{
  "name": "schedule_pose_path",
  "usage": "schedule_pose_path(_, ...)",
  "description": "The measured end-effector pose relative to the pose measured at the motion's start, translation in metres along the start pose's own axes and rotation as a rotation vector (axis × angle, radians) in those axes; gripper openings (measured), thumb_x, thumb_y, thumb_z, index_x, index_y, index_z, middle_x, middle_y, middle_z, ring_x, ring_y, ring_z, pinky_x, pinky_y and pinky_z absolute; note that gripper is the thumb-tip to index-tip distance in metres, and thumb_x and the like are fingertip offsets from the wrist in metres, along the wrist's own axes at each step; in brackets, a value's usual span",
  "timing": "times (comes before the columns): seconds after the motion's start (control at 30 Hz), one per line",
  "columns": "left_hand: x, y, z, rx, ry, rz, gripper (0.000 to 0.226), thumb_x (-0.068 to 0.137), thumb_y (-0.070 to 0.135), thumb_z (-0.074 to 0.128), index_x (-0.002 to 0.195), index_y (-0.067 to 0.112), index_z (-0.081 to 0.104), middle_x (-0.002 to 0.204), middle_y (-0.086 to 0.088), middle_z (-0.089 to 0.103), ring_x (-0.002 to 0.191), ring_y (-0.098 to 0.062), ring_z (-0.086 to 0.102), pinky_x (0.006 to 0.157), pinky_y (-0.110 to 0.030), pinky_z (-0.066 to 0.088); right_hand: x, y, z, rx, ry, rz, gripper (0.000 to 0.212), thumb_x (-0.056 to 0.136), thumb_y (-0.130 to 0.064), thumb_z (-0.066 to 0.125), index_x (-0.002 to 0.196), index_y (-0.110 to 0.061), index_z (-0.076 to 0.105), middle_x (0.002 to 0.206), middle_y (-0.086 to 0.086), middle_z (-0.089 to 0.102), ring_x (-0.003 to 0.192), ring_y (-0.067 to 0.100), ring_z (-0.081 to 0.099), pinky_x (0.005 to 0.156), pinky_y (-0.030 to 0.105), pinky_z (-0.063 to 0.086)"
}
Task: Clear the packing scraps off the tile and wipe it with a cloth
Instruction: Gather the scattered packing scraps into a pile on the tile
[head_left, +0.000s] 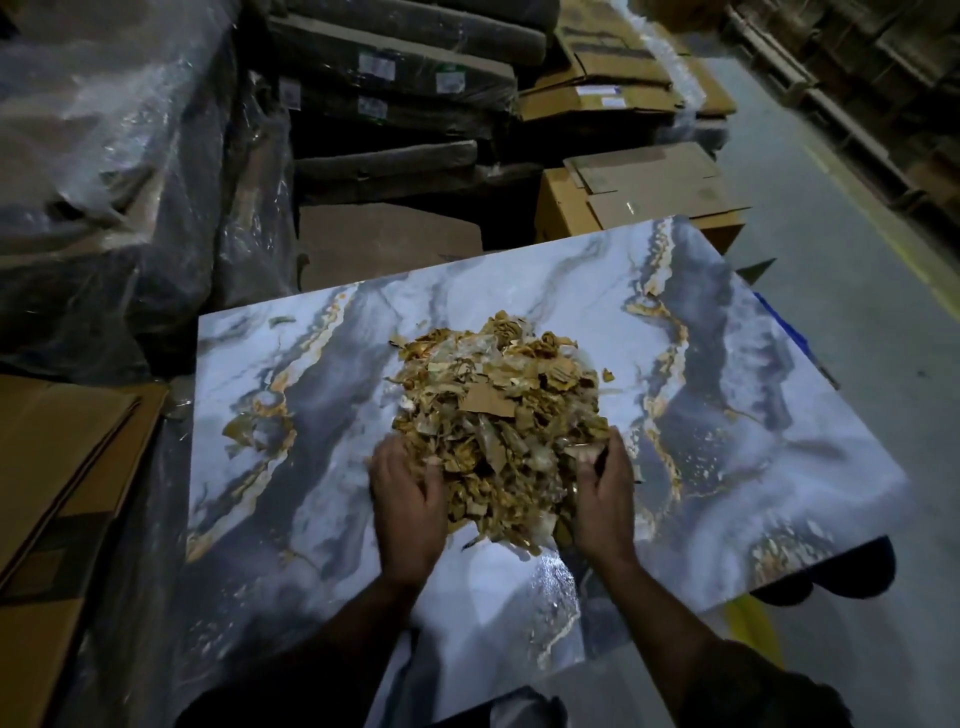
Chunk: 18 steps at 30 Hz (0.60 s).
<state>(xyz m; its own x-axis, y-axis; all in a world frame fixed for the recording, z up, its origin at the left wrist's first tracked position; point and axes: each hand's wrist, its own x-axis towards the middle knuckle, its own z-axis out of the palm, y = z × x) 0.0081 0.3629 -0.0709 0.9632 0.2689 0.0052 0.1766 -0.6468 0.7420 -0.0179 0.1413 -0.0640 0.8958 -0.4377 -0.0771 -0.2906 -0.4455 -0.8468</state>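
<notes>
Scraps heaped mid-tile, both hands at the pile's near edge.

The scraps (498, 415), torn cardboard and clear film, lie in one heap at the centre of the marbled tile (753, 467); a stray piece (240, 432) sits apart to the left. The left hand (408, 501) presses the heap's near-left side, fingers relaxed and dug in. The right hand (605, 501) cups the near-right side, fingers loosely spread. Flattened boxes (649, 182) and wrapped stacks (104, 156) stand beyond the tile.
</notes>
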Motion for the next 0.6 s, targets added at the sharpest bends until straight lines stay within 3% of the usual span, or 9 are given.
schedule_pose_path(0.1,-0.014,0.02,0.009,-0.068,-0.03,0.019,0.072,0.1,0.057,0.031,0.158,0.015,0.025,0.164,-0.006,0.029,0.152,-0.019,0.024,0.124,-0.04,0.024,-0.006,-0.006,0.003,-0.029,0.037,-0.002,0.09,0.092,-0.074,0.024,0.162,-0.019,0.012,0.17,0.001,0.009,0.156,0.017,0.009,0.127,0.046,0.016)
schedule_pose_path(0.2,-0.022,0.021,0.009,-0.079,0.07,-0.028,0.076,0.097,0.061,0.027,0.158,0.016,0.024,0.166,-0.006,0.024,0.153,-0.02,0.02,0.125,-0.04,0.021,-0.023,-0.003,0.004,-0.067,0.14,-0.005,0.079,0.098,-0.065,0.03,0.162,-0.028,0.005,0.171,-0.007,-0.001,0.156,0.011,-0.001,0.125,0.045,0.011)
schedule_pose_path(0.3,-0.03,0.018,0.012,-0.068,0.056,-0.022,0.076,0.097,0.063,0.027,0.159,0.019,0.02,0.167,-0.004,0.022,0.154,-0.019,0.018,0.125,-0.041,0.021,-0.044,-0.01,0.02,-0.143,0.105,-0.003,0.083,0.096,-0.067,0.03,0.163,-0.027,0.0,0.171,-0.006,-0.005,0.155,0.011,-0.005,0.126,0.043,0.007)
schedule_pose_path(0.43,-0.03,0.015,0.012,-0.084,0.046,0.001,0.071,0.098,0.062,0.029,0.156,0.02,0.026,0.161,-0.004,0.032,0.149,-0.021,0.029,0.121,-0.042,0.029,-0.041,-0.021,0.023,-0.14,0.119,0.011,0.084,0.096,-0.068,0.026,0.162,-0.018,0.013,0.17,0.001,0.007,0.156,0.016,0.006,0.126,0.043,0.013)
schedule_pose_path(0.53,-0.013,0.008,0.0,-0.039,0.186,-0.014,0.058,0.099,0.06,0.03,0.143,0.024,0.04,0.139,0.0,0.043,0.13,-0.024,0.045,0.108,-0.039,0.039,-0.023,-0.023,0.007,-0.006,0.247,-0.007,0.078,0.095,-0.063,0.03,0.149,-0.008,0.038,0.159,0.01,0.03,0.148,0.024,0.025,0.117,0.043,0.029)
schedule_pose_path(0.6,0.006,0.008,-0.006,-0.018,0.243,-0.027,0.053,0.099,0.058,0.032,0.138,0.023,0.042,0.131,-0.002,0.046,0.121,-0.025,0.049,0.103,-0.044,0.045,0.002,-0.025,-0.004,0.056,0.307,-0.012,0.074,0.095,-0.058,0.035,0.141,-0.001,0.045,0.151,0.016,0.038,0.142,0.026,0.032,0.114,0.042,0.034)
